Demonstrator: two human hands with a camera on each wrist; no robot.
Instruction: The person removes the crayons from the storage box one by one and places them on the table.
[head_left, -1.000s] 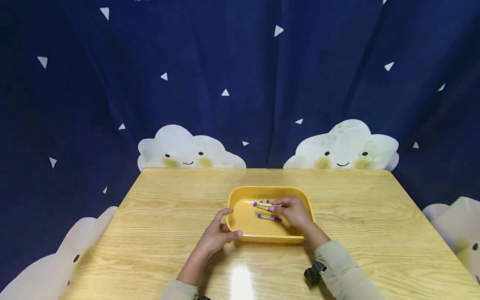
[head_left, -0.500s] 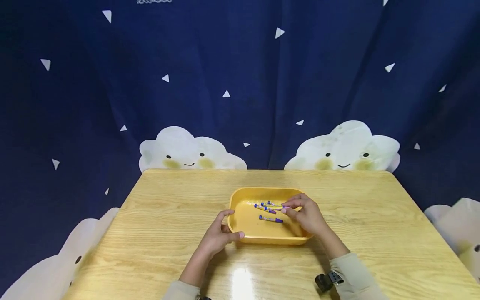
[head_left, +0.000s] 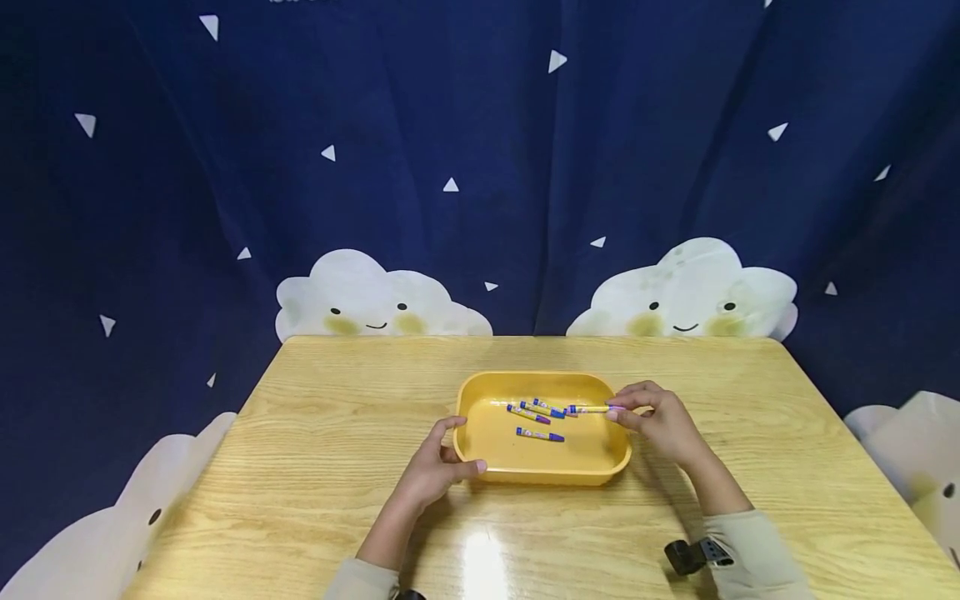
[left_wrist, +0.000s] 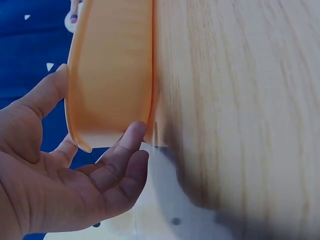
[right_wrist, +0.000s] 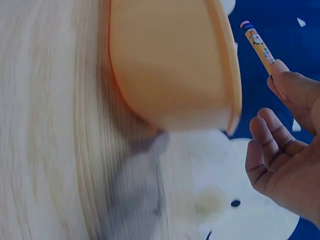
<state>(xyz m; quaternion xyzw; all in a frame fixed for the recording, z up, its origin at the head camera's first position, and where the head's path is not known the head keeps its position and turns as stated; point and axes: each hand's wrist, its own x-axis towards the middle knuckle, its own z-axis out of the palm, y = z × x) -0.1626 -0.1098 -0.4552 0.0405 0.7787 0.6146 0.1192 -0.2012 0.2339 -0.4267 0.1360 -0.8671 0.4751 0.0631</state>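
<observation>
My left hand point(head_left: 431, 467) holds the left end of a shallow yellow plastic tray point(head_left: 547, 477), thumb at the near corner and a finger over the rim. The left wrist view shows its fingers point(left_wrist: 131, 137) at the tray's end wall. Between thumb and fingertips, my right hand point(head_left: 663, 422) pinches a yellow-wrapped crayon point(right_wrist: 259, 46) with a blue band, over the tray's right rim. Its other fingers are loosely bent and apart from the tray. Inside the tray lie several similar crayons point(head_left: 540, 435), most of them bunched toward the back.
The tray rests on a light wooden table point(head_left: 360, 400). Behind the table hangs a dark blue curtain point(head_left: 480, 125) with white triangles and smiling clouds. Each wrist wears a small black camera, the right one point(head_left: 686, 557) seen below the right hand.
My right hand has drawn the pinched crayon rightward, from above the bunch in the tray to over the right rim. The left hand keeps its hold on the tray.
</observation>
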